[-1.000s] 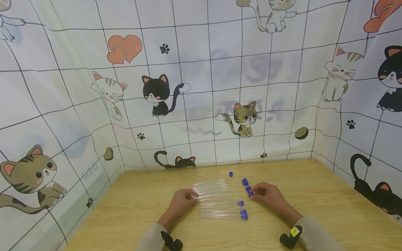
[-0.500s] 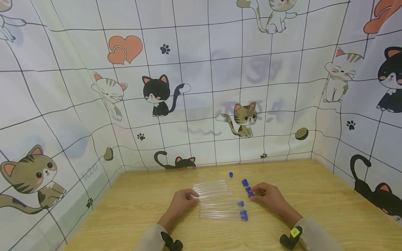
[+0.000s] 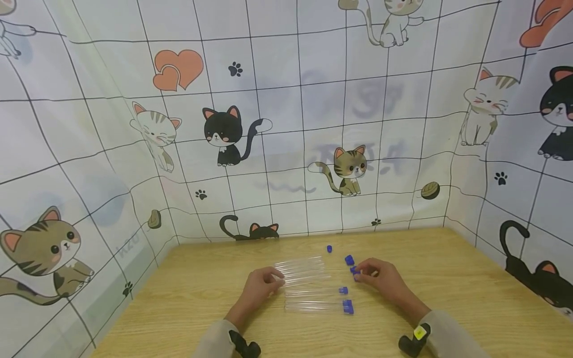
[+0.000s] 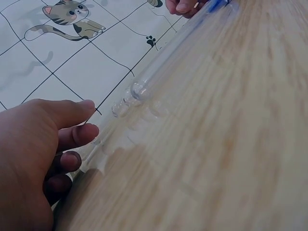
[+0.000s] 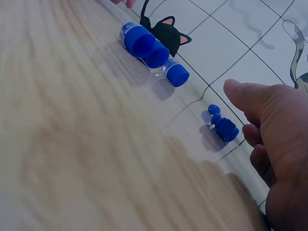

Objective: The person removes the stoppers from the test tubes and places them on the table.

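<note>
In the head view, clear test tubes (image 3: 300, 271) lie side by side on the table, several with blue caps (image 3: 348, 306) on their right ends. My left hand (image 3: 261, 283) is at the tubes' left ends; in the left wrist view its thumb and loosely bent fingers stand apart beside the rounded tube ends (image 4: 139, 90). My right hand (image 3: 382, 278) has its fingertips right at a short row of loose blue caps (image 3: 354, 270). In the right wrist view, its thumb and fingers are apart, with loose caps (image 5: 224, 129) beyond the fingertips.
A single blue cap (image 3: 329, 248) lies farther back on the wooden table (image 3: 201, 293). Another loose blue cap (image 3: 349, 260) sits behind the right hand's row. A cloth printed with cats and grid lines (image 3: 277, 109) surrounds the table at the back and sides.
My right hand has shifted slightly back, and the nearest cap of the loose row sits a little closer to the one behind it. My left hand stays nearly still by the tubes.
</note>
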Tool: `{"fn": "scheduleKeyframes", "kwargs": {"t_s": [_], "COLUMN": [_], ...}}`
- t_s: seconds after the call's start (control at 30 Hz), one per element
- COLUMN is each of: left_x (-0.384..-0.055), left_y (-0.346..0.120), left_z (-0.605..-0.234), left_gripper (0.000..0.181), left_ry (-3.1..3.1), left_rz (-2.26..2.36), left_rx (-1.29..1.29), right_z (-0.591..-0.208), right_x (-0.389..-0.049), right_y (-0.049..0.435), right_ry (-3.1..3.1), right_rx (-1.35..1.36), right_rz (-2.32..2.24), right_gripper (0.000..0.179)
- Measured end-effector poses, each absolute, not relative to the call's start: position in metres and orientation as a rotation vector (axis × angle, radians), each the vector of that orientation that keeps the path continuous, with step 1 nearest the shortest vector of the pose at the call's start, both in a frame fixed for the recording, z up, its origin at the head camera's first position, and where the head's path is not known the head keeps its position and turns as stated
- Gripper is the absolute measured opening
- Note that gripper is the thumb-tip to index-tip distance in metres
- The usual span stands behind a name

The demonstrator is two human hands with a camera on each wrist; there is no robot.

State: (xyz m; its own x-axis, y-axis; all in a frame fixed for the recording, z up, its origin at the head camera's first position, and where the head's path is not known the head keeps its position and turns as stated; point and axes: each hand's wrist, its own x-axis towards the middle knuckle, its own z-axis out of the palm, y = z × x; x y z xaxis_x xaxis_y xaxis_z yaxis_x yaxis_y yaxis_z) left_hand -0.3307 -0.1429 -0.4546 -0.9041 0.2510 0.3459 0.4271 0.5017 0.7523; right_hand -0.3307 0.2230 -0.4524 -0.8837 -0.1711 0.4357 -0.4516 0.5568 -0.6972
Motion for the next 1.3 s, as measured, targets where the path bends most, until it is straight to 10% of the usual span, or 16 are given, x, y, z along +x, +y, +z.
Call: {"fn": "scheduleKeyframes", "kwargs": {"t_s": [1.3], "left_x": [-0.315], "left_y": [-0.137], "left_z": [-0.457], "left_gripper": [0.012], "left_ry": [-2.622], "left_rz": [-1.357], "left_rx": [-0.712], "right_z": [-0.454], "right_x": [-0.306], "right_y": [0.200], "right_ry": [-2.605], "right_rx": [0.694], "right_rz": [1.326], "right_gripper": [0.029]}}
